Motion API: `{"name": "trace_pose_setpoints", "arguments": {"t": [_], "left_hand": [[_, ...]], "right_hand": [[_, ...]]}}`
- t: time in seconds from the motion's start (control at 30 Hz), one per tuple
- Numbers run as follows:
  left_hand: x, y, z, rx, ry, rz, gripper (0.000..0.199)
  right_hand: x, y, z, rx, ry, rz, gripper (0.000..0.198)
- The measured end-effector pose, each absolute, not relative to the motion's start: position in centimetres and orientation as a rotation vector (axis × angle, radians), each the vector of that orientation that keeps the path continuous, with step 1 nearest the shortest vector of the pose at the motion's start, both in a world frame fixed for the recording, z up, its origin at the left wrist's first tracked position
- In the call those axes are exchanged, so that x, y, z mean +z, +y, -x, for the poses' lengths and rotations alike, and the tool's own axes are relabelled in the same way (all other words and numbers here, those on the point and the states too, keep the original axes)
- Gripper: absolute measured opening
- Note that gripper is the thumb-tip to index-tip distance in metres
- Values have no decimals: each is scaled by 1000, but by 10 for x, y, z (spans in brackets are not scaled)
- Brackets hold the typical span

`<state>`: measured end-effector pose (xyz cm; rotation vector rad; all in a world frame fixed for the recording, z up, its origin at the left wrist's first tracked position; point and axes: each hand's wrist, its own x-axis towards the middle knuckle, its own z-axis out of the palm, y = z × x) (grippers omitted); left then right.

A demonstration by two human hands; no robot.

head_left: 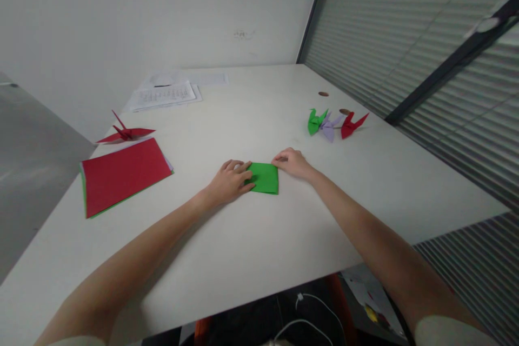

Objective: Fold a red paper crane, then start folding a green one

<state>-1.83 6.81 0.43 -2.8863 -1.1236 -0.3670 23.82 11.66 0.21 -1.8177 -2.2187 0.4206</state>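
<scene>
A small folded square of green origami paper (265, 178) lies on the white table in front of me, its layers showing along the lower edge. My left hand (230, 181) rests on its left side, fingers apart and pressing it down. At the upper right corner my right hand (293, 162) has thumb and fingertips closed together on the paper's edge. The fingertips of the right hand are partly hidden by the hand itself.
Folded cranes in green (315, 122), lilac (329, 127) and red (352, 125) stand at the right. A larger red crane (125, 133) sits at the left behind a stack of coloured paper (125, 175). Written sheets (166, 95) lie further back. Window blinds (405, 38) border the right side.
</scene>
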Motion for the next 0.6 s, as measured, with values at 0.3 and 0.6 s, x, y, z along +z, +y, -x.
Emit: {"name": "trace_pose_setpoints", "arguments": {"t": [0.3, 0.6], "left_hand": [[2, 69, 21, -377, -1108, 2875, 27], [4, 70, 20, -344, -1115, 2879, 25]], "right_hand": [[35, 132, -234, 564, -2548, 1953, 31], [29, 141, -238, 381, -2792, 1670, 24]]}}
